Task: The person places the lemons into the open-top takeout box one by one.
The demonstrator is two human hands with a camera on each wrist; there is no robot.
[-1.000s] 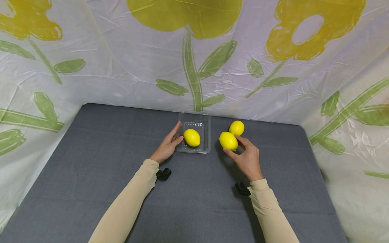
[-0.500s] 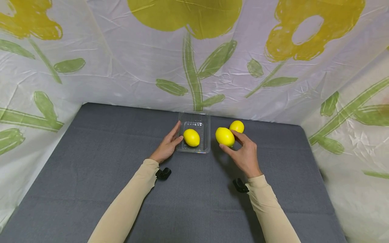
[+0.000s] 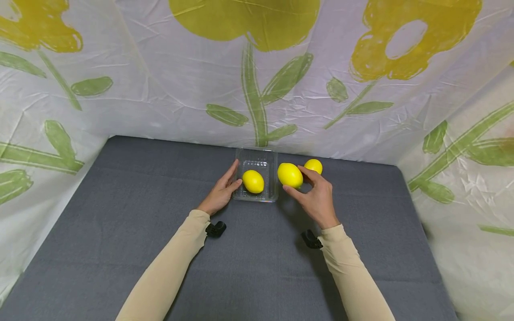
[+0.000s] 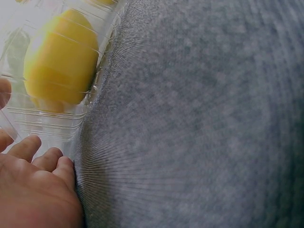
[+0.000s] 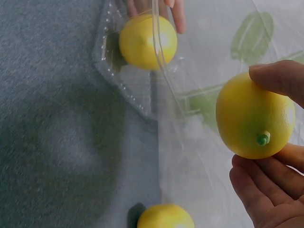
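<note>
Three bright yellow lemons, the one between the right fingers tipped green, a clear tray, grey cloth, white backdrop printed with yellow-green flowers

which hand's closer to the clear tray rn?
Left. The left hand rests against the left wall of the clear tray. The right hand is off to the tray's right, holding a lemon beside its right edge.

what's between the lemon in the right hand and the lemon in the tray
Only the clear tray's right wall stands between the held lemon and the lemon in the tray; head view shows it.
</note>
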